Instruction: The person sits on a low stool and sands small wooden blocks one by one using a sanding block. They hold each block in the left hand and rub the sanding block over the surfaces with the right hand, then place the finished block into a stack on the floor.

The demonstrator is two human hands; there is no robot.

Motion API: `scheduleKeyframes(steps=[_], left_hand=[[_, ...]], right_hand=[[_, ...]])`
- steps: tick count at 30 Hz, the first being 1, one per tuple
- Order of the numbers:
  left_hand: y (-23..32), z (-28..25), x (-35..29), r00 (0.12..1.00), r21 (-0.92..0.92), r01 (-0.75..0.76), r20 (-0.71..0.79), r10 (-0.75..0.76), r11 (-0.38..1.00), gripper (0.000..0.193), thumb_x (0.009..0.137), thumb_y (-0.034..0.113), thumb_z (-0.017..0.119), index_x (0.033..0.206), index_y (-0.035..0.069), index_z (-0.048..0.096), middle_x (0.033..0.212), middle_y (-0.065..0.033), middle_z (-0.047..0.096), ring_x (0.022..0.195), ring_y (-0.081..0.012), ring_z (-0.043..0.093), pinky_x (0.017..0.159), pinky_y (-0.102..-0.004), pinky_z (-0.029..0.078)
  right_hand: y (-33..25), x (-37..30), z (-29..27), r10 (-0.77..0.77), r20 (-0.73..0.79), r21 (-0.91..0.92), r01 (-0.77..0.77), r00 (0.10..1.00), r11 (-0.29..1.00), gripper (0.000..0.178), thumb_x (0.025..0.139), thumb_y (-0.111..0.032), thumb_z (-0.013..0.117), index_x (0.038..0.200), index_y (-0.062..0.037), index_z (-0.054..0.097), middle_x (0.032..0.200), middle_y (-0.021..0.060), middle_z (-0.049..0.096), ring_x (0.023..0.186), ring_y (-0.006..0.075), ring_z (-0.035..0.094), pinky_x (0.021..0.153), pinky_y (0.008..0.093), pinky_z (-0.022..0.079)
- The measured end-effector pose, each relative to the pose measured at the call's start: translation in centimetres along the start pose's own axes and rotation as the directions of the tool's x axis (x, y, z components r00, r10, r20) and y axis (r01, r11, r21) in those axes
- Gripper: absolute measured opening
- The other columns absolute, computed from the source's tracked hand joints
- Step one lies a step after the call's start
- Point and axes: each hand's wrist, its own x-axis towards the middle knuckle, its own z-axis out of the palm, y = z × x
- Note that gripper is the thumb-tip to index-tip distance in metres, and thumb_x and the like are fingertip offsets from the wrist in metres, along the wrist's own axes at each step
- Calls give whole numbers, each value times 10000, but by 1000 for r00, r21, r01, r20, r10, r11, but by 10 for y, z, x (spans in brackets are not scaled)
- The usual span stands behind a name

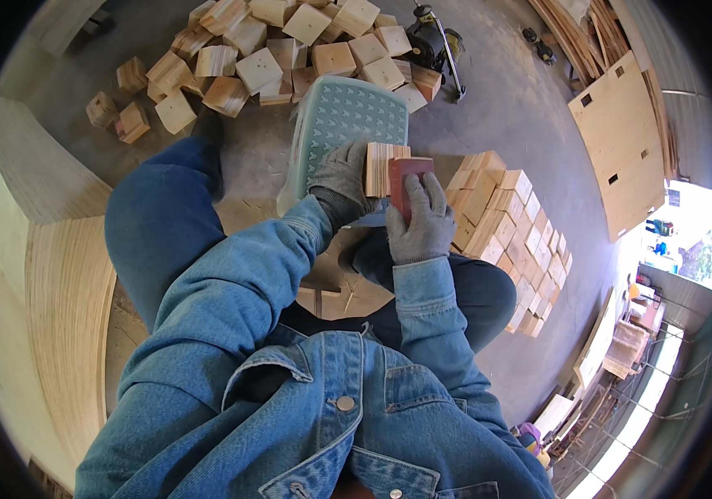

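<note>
In a grey work glove, my left hand (342, 175) grips a plywood block (378, 169) from its left side, its striped layered edge facing up. My right hand (422, 229), gloved too, has its fingers closed over a flat red-brown sanding block (399, 181). That sanding block lies against the right side of the plywood block. Both are held over the near end of a pale green plastic stool (352, 112) with a patterned top. My fingertips on the far side of the plywood block are hidden.
A loose heap of wooden blocks (285, 50) lies beyond the stool. Stacked blocks (522, 237) stand by my right knee. A black-and-yellow power tool (439, 46) sits right of the heap. Large plywood sheets (65, 283) rise at left; another panel (626, 137) leans at right.
</note>
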Motion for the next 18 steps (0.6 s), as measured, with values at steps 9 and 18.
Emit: scheduleKeyframes(steps=[9, 18], left_hand=[[1, 1, 0, 999, 90, -2, 50, -2, 996, 1131, 632, 464, 960, 1531, 67, 399, 1427, -201, 528, 1327, -397, 537, 1167, -472, 437], [11, -5, 1, 985, 36, 72, 156, -77, 997, 1039, 706, 389, 896, 1565, 124, 374, 1478, -193, 503, 1408, -397, 472, 1226, -503, 346]], right_hand=[[31, 90, 29, 106, 92, -1, -106, 990, 994, 640, 880, -364, 745, 1491, -246, 598, 1595, 98, 503, 1290, 453, 587, 1091, 565, 485], [33, 60, 22, 119, 83, 7, -120, 989, 993, 659, 899, -354, 740, 1526, -237, 574, 1613, 120, 482, 1308, 459, 572, 1102, 564, 476]])
